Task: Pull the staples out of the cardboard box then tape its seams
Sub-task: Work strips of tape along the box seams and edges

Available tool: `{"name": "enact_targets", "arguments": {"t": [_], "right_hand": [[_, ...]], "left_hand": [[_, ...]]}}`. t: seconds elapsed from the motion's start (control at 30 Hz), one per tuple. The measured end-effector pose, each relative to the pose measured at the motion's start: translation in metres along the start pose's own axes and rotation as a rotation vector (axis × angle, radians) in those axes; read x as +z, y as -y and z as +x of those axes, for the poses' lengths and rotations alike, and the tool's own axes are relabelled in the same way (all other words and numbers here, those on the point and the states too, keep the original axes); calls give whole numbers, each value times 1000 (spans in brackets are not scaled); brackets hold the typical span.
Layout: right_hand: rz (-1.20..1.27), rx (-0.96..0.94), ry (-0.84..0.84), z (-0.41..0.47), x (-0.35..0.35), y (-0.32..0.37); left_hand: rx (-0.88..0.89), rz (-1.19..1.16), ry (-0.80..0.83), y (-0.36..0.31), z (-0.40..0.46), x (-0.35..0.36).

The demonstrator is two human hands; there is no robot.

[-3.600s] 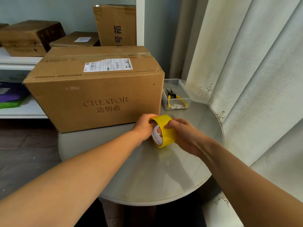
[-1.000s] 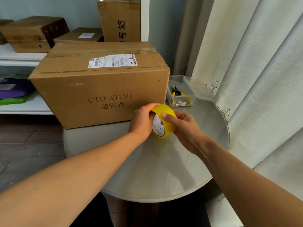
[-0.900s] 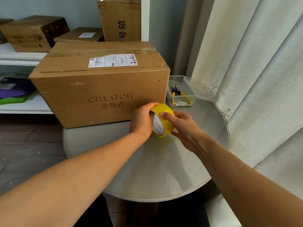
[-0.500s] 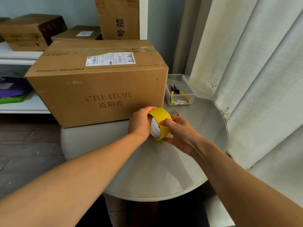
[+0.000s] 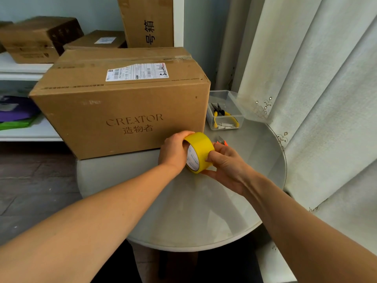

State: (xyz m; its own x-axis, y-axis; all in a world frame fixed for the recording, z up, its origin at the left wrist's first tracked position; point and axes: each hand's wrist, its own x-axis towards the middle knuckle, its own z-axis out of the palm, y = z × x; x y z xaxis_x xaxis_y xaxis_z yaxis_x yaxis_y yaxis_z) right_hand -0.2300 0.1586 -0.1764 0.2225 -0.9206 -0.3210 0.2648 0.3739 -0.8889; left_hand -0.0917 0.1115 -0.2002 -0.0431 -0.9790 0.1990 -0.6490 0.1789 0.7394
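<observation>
I hold the yellow tape roll (image 5: 199, 152) in both hands over the round table (image 5: 255, 180), just in front of the near right corner of the cardboard box (image 5: 122, 111). My left hand (image 5: 173, 152) grips the roll from the left, fingers curled into its core. My right hand (image 5: 226, 164) pinches the roll's outer band from the right, thumb under its lower edge, fingertips (image 5: 210, 158) on the yellow surface. The roll stands on edge, core face turned toward me; the core carries small blue print, too fine to read.

Box: sits at the table's far left edge and overhangs it on the left. Front face reads "CREATOR" with three Chinese characters beneath. A white shipping label (image 5: 137, 72) with barcodes and a handwritten scrawl lies on the top, near the right side. A strip of tape runs along the top seam behind it.

Clear plastic tray (image 5: 234, 99): at the table's far right edge, just right of the box. It holds yellow-handled pliers (image 5: 221, 115) and a row of pale thin pieces, possibly staples.

A small tool with an orange tip (image 5: 224, 142) lies on the table just behind my right hand; mostly hidden.

Shelf (image 5: 24, 68) behind: more cardboard boxes, one upright with large Chinese characters. Curtain (image 5: 316, 99) at right.
</observation>
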Motion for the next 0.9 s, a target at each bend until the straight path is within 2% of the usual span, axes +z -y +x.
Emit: {"name": "enact_targets", "arguments": {"t": [0.13,0.37,0.57,0.73,0.8,0.9], "right_hand": [[13,22,-15,-1,-1,0],[-131,-43,-174,3,4,-1],[-176,-45,-245,3,9,5],[-209,-61,-255,2,12,7],[-295,-81,-267,3,14,7],[-468,-106,-284,6,14,7]], "left_hand": [[13,-20,16,-1,-2,-2],[-10,-34,73,0,2,-3],[-52,-149,252,2,1,-11],[88,-348,286,-8,-10,-28],[148,-346,347,-7,-11,-30],[139,-258,397,-5,-11,-33]]}}
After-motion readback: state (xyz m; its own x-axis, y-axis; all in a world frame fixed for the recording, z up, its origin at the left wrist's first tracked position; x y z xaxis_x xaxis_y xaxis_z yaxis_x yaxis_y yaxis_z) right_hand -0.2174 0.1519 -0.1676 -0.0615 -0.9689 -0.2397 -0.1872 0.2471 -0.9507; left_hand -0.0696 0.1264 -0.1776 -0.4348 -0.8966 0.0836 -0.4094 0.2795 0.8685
